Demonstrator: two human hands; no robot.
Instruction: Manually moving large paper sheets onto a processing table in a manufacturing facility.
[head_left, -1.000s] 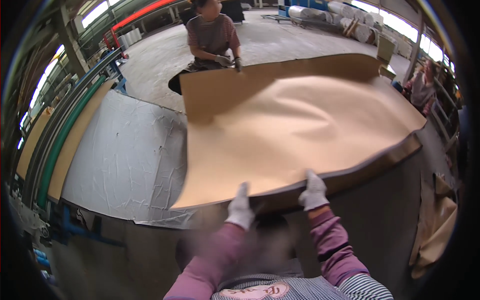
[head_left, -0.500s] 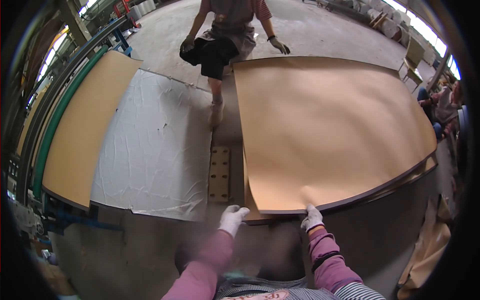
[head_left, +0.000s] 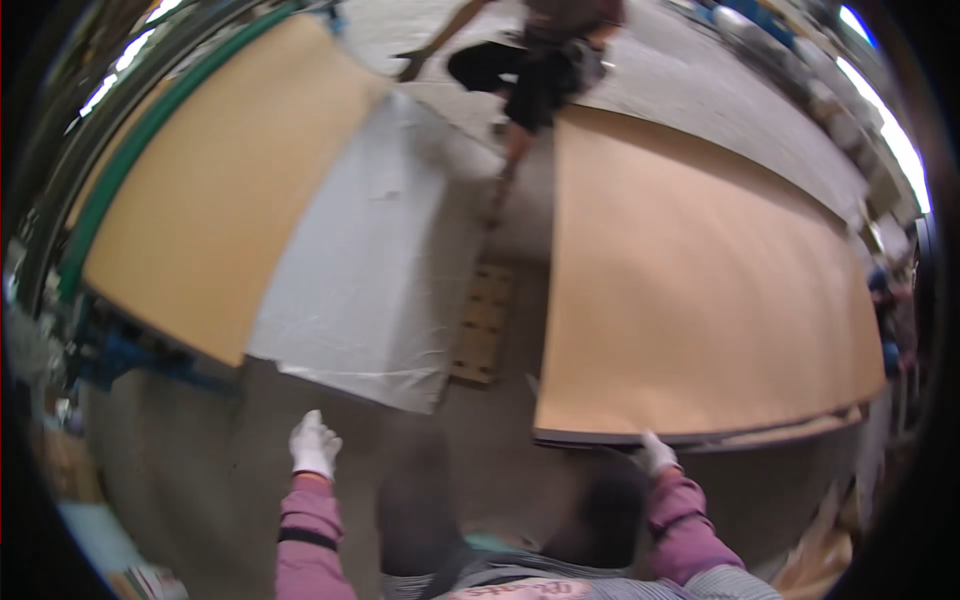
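My left hand [head_left: 315, 444], in a white glove, is held in the air over the floor, short of the grey-white sheet's near edge. It holds nothing, and its fingers are loosely bent, slightly apart. With my right hand [head_left: 658, 454], also gloved, I grip the dark near edge of the large tan sheet [head_left: 690, 300], on top of a stack at the right; the fingertips are partly hidden. At the left another tan sheet [head_left: 215, 190] comes over a green roller [head_left: 130, 185] and lies above the wrinkled grey-white sheet [head_left: 365, 265].
A co-worker [head_left: 545, 70] with bent legs is at the far side, a hand near the left tan sheet's far corner. A wooden piece with holes [head_left: 482, 325] lies in the gap between the stacks. Brown crumpled paper [head_left: 818, 560] is at the lower right.
My left hand has moved left, away from the right stack. The left tan sheet extends farther over the grey-white sheet. My view has swung, and the right sheet's near edge lies flatter.
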